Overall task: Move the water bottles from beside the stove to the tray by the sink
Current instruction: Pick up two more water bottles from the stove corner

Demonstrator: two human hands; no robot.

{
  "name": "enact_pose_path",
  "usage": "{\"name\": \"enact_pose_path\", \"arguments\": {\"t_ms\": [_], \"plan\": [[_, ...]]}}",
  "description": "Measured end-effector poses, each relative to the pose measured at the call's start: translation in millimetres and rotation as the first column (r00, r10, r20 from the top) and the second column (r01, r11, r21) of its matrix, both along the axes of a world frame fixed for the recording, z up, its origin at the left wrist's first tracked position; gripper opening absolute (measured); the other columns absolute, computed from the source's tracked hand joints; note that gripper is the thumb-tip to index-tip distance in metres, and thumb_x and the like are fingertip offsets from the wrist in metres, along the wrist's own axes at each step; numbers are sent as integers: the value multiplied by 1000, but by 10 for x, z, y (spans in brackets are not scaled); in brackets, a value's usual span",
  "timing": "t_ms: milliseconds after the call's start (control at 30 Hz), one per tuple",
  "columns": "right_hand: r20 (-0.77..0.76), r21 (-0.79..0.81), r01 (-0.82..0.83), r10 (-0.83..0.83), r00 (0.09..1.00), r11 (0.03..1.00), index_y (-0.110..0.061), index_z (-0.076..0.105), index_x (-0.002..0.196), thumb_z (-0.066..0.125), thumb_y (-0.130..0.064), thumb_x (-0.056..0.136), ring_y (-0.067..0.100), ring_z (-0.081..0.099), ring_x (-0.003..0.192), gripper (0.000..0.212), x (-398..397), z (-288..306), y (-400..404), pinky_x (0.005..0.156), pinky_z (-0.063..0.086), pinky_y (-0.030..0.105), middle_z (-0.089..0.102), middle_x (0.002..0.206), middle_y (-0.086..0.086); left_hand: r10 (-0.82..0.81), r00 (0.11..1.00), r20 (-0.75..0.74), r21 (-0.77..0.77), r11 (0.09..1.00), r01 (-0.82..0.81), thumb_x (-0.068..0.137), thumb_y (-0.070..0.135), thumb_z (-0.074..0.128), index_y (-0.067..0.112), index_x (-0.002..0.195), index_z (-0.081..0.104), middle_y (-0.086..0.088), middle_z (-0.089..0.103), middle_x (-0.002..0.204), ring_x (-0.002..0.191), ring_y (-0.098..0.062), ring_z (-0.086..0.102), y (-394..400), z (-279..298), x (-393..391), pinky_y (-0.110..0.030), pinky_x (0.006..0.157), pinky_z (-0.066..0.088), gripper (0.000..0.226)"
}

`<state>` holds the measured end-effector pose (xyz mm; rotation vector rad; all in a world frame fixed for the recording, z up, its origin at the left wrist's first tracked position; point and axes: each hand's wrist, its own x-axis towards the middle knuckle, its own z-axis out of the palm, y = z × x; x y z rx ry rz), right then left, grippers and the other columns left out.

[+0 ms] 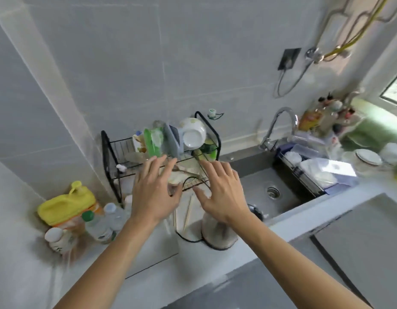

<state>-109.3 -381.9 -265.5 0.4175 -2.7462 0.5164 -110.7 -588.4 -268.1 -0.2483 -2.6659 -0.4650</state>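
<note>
Two clear water bottles stand on the white counter at the left: one with a green cap (97, 228) and one with a white cap (114, 214) just behind it. My left hand (154, 189) and my right hand (219, 191) hover side by side, fingers spread and holding nothing, in front of the black wire dish rack (108, 152). Both hands are to the right of the bottles and touch neither. The steel sink (255, 188) lies to the right of my right hand. Across the sink's right side sits a tray (304, 177) with white items on it.
A yellow pump jug (67, 202) and a white-capped bottle (57, 240) stand left of the water bottles. The rack holds a white bowl (193, 133) and green items. A faucet (280, 126), condiment bottles (326, 117) and plates (369, 157) lie to the right.
</note>
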Motion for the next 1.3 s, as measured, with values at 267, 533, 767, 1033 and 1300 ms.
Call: {"name": "enact_pose_path", "arguments": {"t_ms": [267, 533, 767, 1033, 1300], "plan": [[10, 4, 464, -464, 886, 886, -27, 40, 158, 48, -63, 94, 26, 38, 146, 74, 1132, 114, 2892, 121, 35, 47, 46, 156, -1, -355, 934, 31, -74, 931, 356, 90, 58, 58, 30, 154, 48, -2, 45, 160, 152, -29, 34, 2913, 255, 156, -55, 120, 37, 71], [54, -22, 841, -839, 542, 541, -26, 38, 158, 45, -66, 92, 26, 35, 148, 77, 2744, 118, 4978, 122, 34, 48, 44, 156, 2, -744, 667, 39, -61, 665, 744, 87, 58, 52, 26, 149, 57, -5, 52, 155, 149, -30, 41, 5565, 237, 1018, -53, 115, 40, 70], [98, -19, 978, -973, 211, 210, -28, 35, 160, 48, -66, 92, 24, 30, 150, 79, 4098, -5, 6176, 125, 30, 44, 39, 160, 0, -933, 354, 62, -63, 350, 935, 89, 58, 56, 25, 151, 55, -7, 51, 157, 149, -32, 41, 7513, 66, 1987, -53, 120, 38, 70], [108, 9, 996, -991, -85, -84, -27, 38, 157, 47, -67, 92, 26, 37, 146, 77, 5175, -83, 7692, 120, 36, 46, 42, 157, 0, -995, 53, 82, -54, 49, 997, 92, 61, 52, 29, 153, 52, -7, 48, 161, 153, -32, 36, 9690, -105, 2942, -53, 122, 34, 69], [108, -18, 953, -948, -300, -303, -29, 37, 158, 53, -64, 93, 23, 38, 146, 75, 6115, 6, 9033, 117, 38, 45, 42, 157, -1, -972, -222, 74, -25, -225, 974, 92, 57, 58, 27, 151, 53, -7, 49, 159, 152, -32, 36, 11636, 25, 3961, -50, 123, 31, 67]]}}
